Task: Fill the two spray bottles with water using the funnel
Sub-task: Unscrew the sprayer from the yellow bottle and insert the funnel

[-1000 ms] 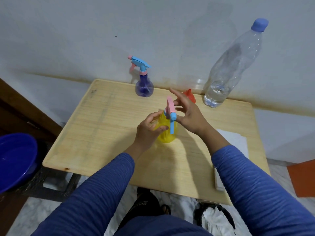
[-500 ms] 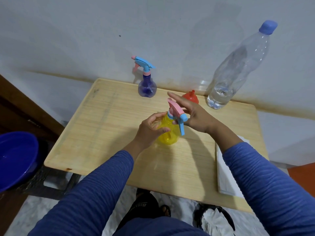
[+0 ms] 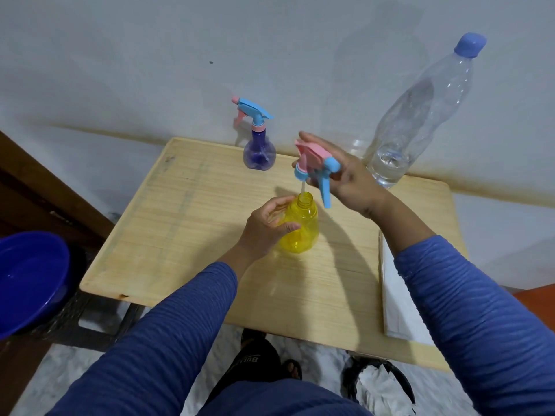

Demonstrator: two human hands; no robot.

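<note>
Left hand (image 3: 268,225): nearest the camera, fingers and thumb curled round the side of the yellow bottle (image 3: 300,228). Grip reads as a steadying hold, so the light bottle stays put on the bench (image 3: 186,223) while its top comes off.
Yellow bottle: upright near the bench's middle, neck open, looks dry inside. Placed close in, likely so pouring is easy to reach.
Right hand (image 3: 345,178): just above and behind the bottle, holding the pink-and-blue spray head (image 3: 315,163) against the palm with the thumb; upper fingers stretch out straight over its top, so it is a loose clasp, not a fist.
Spray head: lifted clear of the neck and tilted. Its thin tube (image 3: 302,187) hangs down to just over the opening; whether the tip is still inside, I cannot tell.
Step in hand: unscrewed top being drawn out, judged from the open neck. Next wants a straight lift so the tube does not tip the bottle.
Paper pad (image 3: 399,295): white, lying at the bench's right edge, out of the way.
Purple bottle (image 3: 259,145): at the far edge by the wall, spray top on, not yet opened.
Water bottle (image 3: 420,115): large, clear, blue cap on, far right corner, only a little water at the bottom.
Funnel: not visible; probably hidden behind the right hand.
Basin (image 3: 27,280): blue, off the bench to the left, lower down.
</note>
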